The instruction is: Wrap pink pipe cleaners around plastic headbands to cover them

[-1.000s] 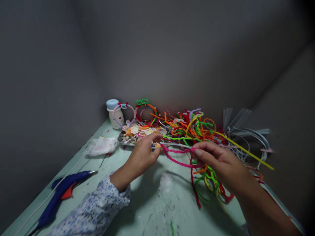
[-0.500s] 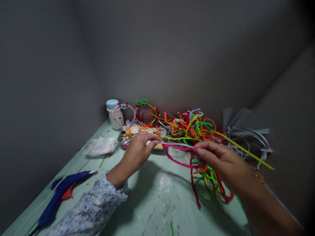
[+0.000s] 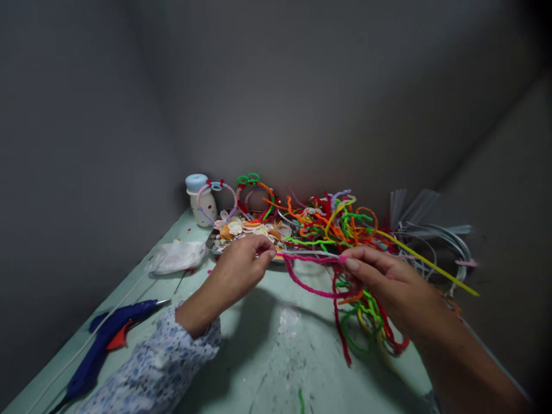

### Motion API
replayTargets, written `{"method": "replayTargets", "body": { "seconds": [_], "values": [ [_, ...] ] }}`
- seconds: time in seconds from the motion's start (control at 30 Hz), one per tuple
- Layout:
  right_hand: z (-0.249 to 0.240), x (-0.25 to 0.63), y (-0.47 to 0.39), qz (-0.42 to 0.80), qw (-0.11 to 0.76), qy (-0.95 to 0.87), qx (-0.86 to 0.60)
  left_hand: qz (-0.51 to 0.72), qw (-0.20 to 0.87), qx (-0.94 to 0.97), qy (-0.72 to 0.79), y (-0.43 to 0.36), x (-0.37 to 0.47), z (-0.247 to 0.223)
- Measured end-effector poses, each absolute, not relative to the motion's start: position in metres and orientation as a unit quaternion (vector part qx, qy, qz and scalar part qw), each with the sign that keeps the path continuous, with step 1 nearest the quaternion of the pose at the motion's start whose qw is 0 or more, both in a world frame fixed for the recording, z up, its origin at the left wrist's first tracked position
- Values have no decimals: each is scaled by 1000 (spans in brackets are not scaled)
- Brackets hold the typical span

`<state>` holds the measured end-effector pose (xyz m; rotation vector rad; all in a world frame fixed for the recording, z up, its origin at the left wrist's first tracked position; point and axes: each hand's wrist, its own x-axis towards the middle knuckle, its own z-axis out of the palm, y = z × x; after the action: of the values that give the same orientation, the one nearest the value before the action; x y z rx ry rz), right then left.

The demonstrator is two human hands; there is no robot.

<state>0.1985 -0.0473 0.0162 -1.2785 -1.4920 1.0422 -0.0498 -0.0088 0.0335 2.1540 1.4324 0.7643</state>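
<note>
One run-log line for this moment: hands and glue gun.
left hand: pinching pink pipe cleaner | right hand: holding pink pipe cleaner and white strip | blue glue gun: lying on table, left side

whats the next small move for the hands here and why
Probably bring the pink strand once around the white band, close to the right hand. That hand pinches pink at the band, the left hand holds a pink length running alongside it, and the white stretch between them looks bare.
</note>
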Motion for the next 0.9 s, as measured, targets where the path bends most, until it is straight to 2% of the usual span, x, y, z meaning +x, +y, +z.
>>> {"method": "replayTargets", "body": {
  "seconds": [0.23,0.57,0.9],
  "values": [
    [13,194,-47,406,461,-586,-528,238,292,805,459,-14,-50,35],
    [16,170,-54,415,435,-593,-535,422,340,739,400,-38,-11,12],
    [18,162,-61,401,411,-646,-503,457,491,598,440,-39,-3,8]
  ]
}}
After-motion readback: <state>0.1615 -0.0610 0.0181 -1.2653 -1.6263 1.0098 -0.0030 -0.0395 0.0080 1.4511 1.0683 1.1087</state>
